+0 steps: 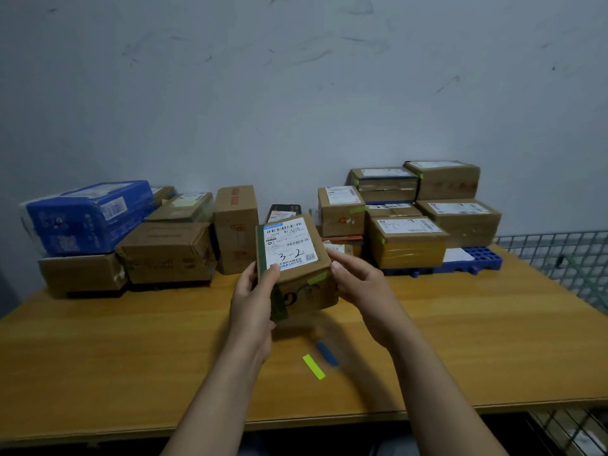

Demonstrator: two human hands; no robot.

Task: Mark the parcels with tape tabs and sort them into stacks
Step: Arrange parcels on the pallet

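Note:
A small cardboard parcel (293, 258) with a white label marked "3-2" is held tilted above the wooden table (131, 350). A green tape tab sits on its lower right corner. My left hand (255, 299) grips its left side, thumb on the label's lower edge. My right hand (357, 281) holds the right side, thumb at the top right edge. On the table below lie a yellow tape tab (313, 366) and a blue tape tab (327, 353).
A stack of tabbed parcels (424, 209) stands at the back right on a blue plastic pallet (473, 258). Brown boxes (167, 251) and a blue wrapped pack (85, 215) fill the back left. An upright box (235, 228) stands mid-back. A wire mesh rack (566, 258) borders the right.

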